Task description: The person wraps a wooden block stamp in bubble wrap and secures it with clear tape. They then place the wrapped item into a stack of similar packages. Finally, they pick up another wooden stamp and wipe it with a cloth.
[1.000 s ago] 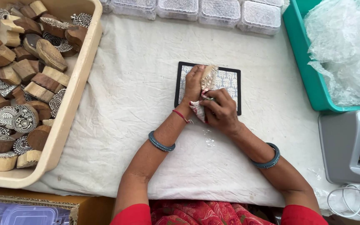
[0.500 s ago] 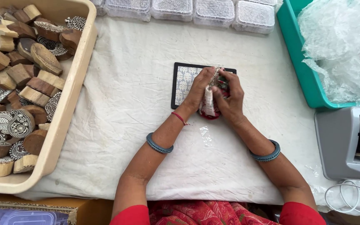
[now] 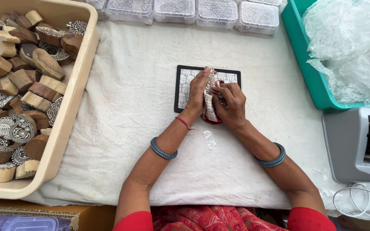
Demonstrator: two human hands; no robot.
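Observation:
My left hand [image 3: 198, 95] and my right hand [image 3: 231, 105] both grip a carved wooden printing block [image 3: 210, 95] held on edge between them, its patterned white face turned up. A bit of red shows under it. The block is held just above a black-framed patterned tile [image 3: 185, 83] lying on the white cloth [image 3: 125, 107]. My hands cover the tile's middle.
A beige tub [image 3: 71, 98] full of carved wooden blocks stands at the left. Clear lidded boxes [image 3: 219, 13] line the far edge. A teal bin [image 3: 307, 64] with crumpled plastic and a grey tape dispenser [image 3: 356, 143] are on the right. A scrap of clear plastic [image 3: 210, 139] lies near my wrists.
The block has been turned up onto its edge between my hands. Both hands have closed more tightly around it, over the tile.

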